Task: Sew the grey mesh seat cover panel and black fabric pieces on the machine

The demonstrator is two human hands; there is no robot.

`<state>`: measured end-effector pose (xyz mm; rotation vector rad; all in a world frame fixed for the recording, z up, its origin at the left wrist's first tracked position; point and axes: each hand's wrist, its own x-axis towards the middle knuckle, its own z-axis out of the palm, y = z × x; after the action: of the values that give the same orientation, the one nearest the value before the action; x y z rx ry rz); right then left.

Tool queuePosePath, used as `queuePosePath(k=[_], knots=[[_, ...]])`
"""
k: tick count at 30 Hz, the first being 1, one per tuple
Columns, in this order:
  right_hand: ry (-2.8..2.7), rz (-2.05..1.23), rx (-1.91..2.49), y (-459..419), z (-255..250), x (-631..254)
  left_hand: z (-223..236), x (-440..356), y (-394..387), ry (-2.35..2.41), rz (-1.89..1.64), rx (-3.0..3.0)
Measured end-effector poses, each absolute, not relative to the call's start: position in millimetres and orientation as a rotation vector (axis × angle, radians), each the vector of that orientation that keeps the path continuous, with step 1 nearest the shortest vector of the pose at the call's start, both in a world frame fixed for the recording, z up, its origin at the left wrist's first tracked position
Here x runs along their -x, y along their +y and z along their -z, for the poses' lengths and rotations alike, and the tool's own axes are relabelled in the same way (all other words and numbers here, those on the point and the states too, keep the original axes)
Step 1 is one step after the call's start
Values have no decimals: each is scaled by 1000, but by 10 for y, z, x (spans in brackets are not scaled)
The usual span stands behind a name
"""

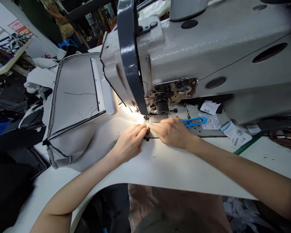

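Note:
A grey sewing machine (184, 61) stands before me, its lamp glaring on the needle area (146, 117). A large grey fabric piece with dark piped edges (75, 81) lies left of the needle, boxy in shape. My left hand (131, 140) is closed, fingers bunched on the fabric's edge close to the needle. Opposite it, my right hand (173, 131) has curled fingers, the forefinger reaching toward the same spot; thumb and forefinger nearly meet the left fingertips. What the right fingertips pinch is too small to make out. Behind that hand shows a blue slotted plastic tool (195, 121).
Printed paper labels (236, 133) and a green strip (248, 144) lie to the right on the white table (184, 168). A dark curved guard (129, 48) hangs before the machine head. Fabric pieces (40, 77) are heaped at left; a person (65, 27) is in the background.

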<state>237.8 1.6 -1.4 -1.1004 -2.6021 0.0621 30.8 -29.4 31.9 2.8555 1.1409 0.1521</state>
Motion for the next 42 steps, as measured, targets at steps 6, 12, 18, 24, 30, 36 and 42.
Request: queuePosePath(k=[6,12,18,24,30,36,42], knots=[[-2596,-81,1092,34,4,-2368,-349,-275,-223,1060,-109,-2903],[-2602,-87,1211,79,-5,-2340,-342,-278,-155,1124,-64,-2929],[-2586,-36,1166,83,43,-2338,-352,-296,-63,1209,-36,-2892],[-2514,22,1120,44,73,-2327,-361,-318,-6,1219,-67,-2883],[-2513,0,1125,10,76,-2345,-351,-313,14,1192,-121,-2892],[-2533,-11,1155,-1,50,-2348,-370,-281,-5,1175,-115,-2883],[-2563,-28,1200,-20,59,-2376,-335,-276,-77,1178,-219,-2857]])
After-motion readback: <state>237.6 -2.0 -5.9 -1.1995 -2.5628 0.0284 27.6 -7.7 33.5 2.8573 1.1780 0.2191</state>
